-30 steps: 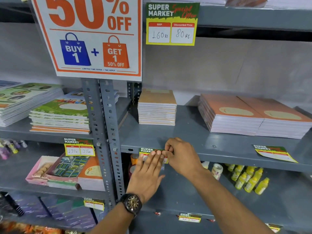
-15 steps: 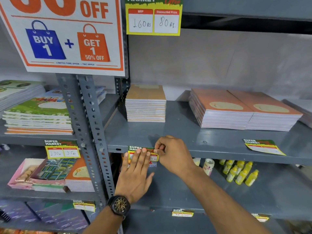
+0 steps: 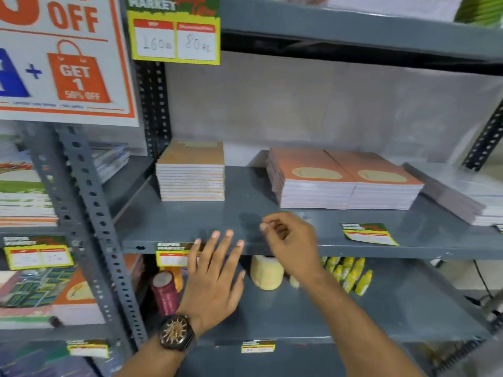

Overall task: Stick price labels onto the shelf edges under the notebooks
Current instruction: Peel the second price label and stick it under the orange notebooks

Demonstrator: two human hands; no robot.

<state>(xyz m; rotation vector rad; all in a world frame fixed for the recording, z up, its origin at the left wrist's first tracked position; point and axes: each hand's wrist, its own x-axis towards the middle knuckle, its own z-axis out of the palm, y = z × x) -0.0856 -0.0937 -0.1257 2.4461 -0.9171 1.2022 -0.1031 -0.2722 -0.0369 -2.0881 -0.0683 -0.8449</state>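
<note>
A green and yellow price label (image 3: 171, 253) is stuck on the grey shelf edge (image 3: 353, 251), below a tan stack of notebooks (image 3: 192, 172). My left hand (image 3: 215, 276), with a watch on the wrist, lies flat with fingers spread and covers the label's right part. My right hand (image 3: 291, 240) hovers just right of it at the shelf's front, fingers curled, thumb and forefinger close, nothing visible in them. A second, loose price label (image 3: 367, 234) lies on the shelf in front of two orange notebook stacks (image 3: 343, 180).
A perforated upright post (image 3: 89, 213) stands left of my hands. Beyond it another label (image 3: 38, 253) is stuck under green notebooks. On the lower shelf sit a twine roll (image 3: 265, 272), a maroon roll (image 3: 164, 292) and yellow bottles (image 3: 351, 273). A discount sign (image 3: 68, 63) hangs above.
My right hand has come off the label's right end and moved right and slightly up. My left hand has spread its fingers. The view has shifted right and closer.
</note>
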